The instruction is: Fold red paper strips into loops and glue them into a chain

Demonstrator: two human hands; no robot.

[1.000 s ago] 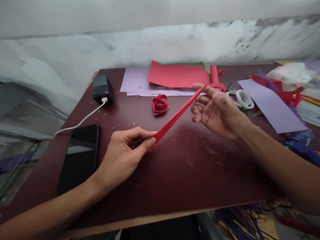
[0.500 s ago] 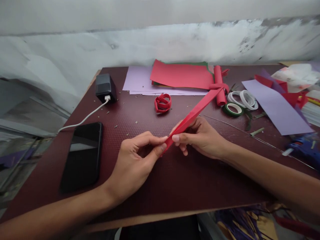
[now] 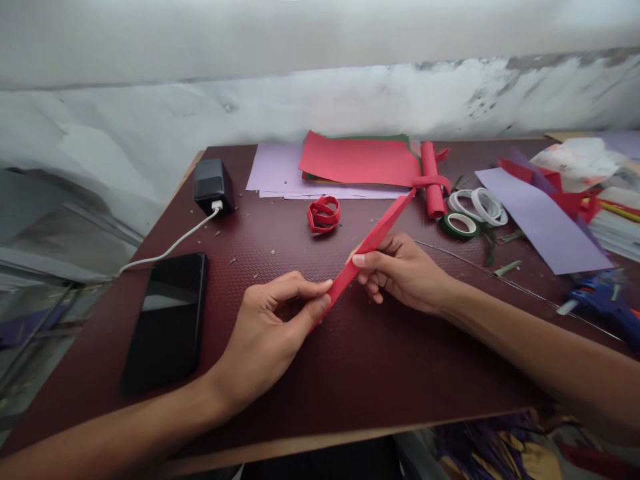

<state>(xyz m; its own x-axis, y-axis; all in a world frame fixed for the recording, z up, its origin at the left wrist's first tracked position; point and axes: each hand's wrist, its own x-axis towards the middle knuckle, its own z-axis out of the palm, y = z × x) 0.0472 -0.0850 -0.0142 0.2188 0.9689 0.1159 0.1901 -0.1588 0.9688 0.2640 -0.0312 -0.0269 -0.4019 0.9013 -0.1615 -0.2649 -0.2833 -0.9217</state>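
Note:
A narrow folded red paper strip (image 3: 383,227) slants up to the right above the table. Its lower end is pinched between the thumb and forefinger of my left hand (image 3: 280,320). Higher up, my right hand (image 3: 400,270) grips the same strip, thumb on top, with the other fingers curled beneath. Beyond my hands a coiled red paper strip (image 3: 323,215) lies on the dark red table (image 3: 350,393). A rolled red paper (image 3: 431,180) with a band round it rests near the strip's far tip.
At the back lie red sheets (image 3: 360,160) over lilac sheets (image 3: 275,170). Rightward are a green tape roll (image 3: 459,225), white tape rolls (image 3: 487,205), a thin wire (image 3: 530,288) and a blue glue gun (image 3: 600,297). On the left are a phone (image 3: 167,327) and a corded black charger (image 3: 214,185).
My right hand has slid a little up the strip, away from my left hand. The strip between them now looks flatter and more closed. The whole view has shifted slightly.

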